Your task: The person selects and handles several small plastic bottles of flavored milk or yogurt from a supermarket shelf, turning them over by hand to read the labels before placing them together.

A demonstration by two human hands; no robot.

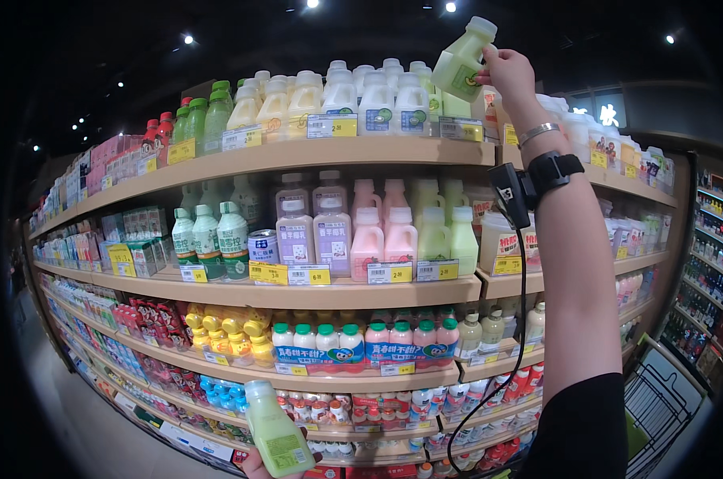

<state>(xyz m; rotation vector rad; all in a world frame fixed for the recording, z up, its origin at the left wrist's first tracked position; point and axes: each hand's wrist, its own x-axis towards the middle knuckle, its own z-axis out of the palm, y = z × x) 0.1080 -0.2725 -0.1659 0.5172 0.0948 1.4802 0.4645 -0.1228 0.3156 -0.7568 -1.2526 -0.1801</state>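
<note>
Above the top shelf's (361, 154) right half, the right hand (508, 76) pinches a tilted green jug (460, 68) at its side. Below the third shelf's (337, 383) front edge, the left hand (255, 465) curls round a green bottle (278, 435). More green jugs (433, 238) stand in the second shelf's (353, 297) right half.

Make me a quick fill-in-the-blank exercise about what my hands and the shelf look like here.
1. The upper bottle and the lower bottle are both pale ____.
2. The lower bottle is in the ____ hand.
3. The wide strap on the wrist of the right hand is ____.
4. Between the purple-labelled bottles and green jugs stand jugs coloured ____.

Missing words: green; left; black; pink.
</note>
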